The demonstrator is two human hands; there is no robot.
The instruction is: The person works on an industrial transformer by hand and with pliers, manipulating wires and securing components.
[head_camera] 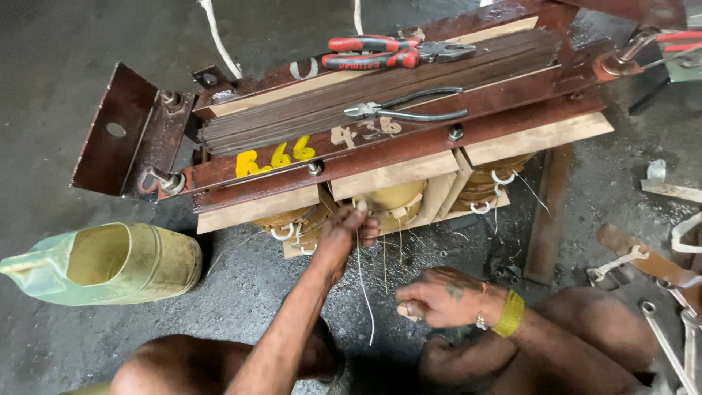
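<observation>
**Two hands down at the coils of a big rusty transformer core**

Nearest the camera, the right hand (442, 298) sits low with a yellow wristband; its fingers are curled together around a small pale piece I can't make out. Just left of those fingers hangs one thin white string (363, 292), running up to the left hand (345, 232). That one's fingertips are bunched together, pinching the string right where it meets the middle yellow-taped coil (395, 197). I count three coils under the frame, one on each side of those fingertips. Well off to the left lies one cut-open pale green plastic jug (110, 263). Beyond the fingertips, on top of the brown laminated steel core (380, 95), there are two pliers: grey-handled long-nose pliers (409, 110), then red-handled combination pliers (395, 53) farther back.
</observation>
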